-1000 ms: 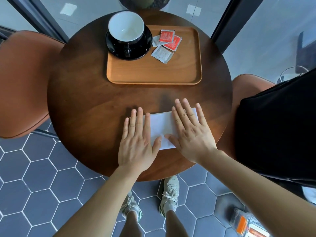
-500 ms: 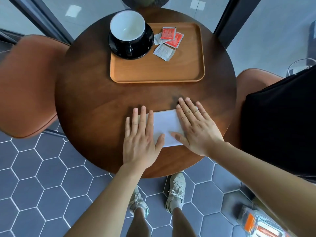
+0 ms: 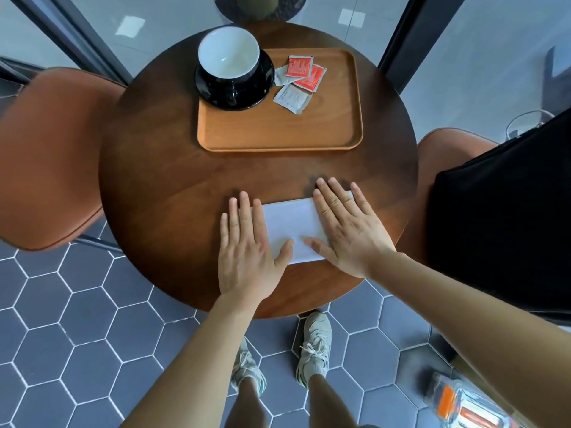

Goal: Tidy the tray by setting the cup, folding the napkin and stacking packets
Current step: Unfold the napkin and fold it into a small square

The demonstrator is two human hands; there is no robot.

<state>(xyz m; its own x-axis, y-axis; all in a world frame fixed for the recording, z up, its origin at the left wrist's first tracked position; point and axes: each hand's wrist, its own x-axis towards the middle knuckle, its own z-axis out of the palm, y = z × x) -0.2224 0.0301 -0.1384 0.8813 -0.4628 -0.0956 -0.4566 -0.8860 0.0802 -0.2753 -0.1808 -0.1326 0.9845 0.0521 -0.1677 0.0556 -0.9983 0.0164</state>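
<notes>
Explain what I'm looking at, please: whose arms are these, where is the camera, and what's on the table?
There is no machine here. A person wears a camera on the head, looking forward and down, so this single picture shows their own two hands. The left hand and right hand lie flat, fingers straight, pressing a white napkin onto the round wooden table. Neither hand holds anything. Farther back sits a wooden tray carrying a cup on a black saucer, and beside it a few red and grey packets, loosely overlapping rather than neatly stacked.
</notes>
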